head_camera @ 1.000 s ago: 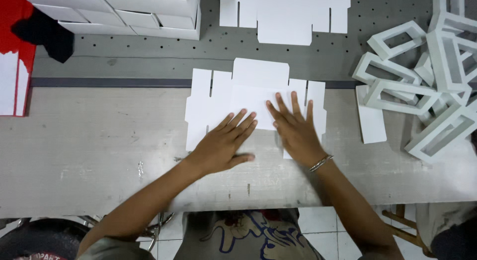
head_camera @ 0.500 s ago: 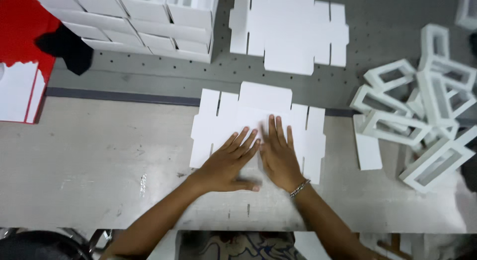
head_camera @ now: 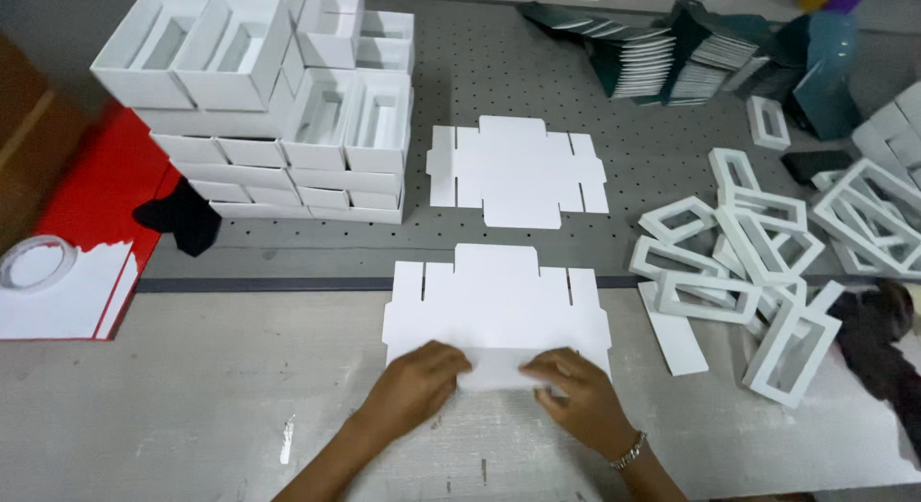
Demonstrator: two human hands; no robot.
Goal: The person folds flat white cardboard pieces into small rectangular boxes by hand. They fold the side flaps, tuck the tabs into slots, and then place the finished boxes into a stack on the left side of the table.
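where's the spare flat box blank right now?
Head view: the spare flat blank lies on the perforated grey mat, just beyond the blank being folded, right of the stack of white trays and left of the white window frames.

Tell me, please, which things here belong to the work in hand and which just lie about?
In hand: flat white box blank, left hand, right hand.
Lying about: second blank, stacked white trays, white frames, tape roll, dark green cartons.

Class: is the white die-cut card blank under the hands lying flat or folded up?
Mostly flat: white die-cut card blank lies spread on the table; both hands lift only its near flap.
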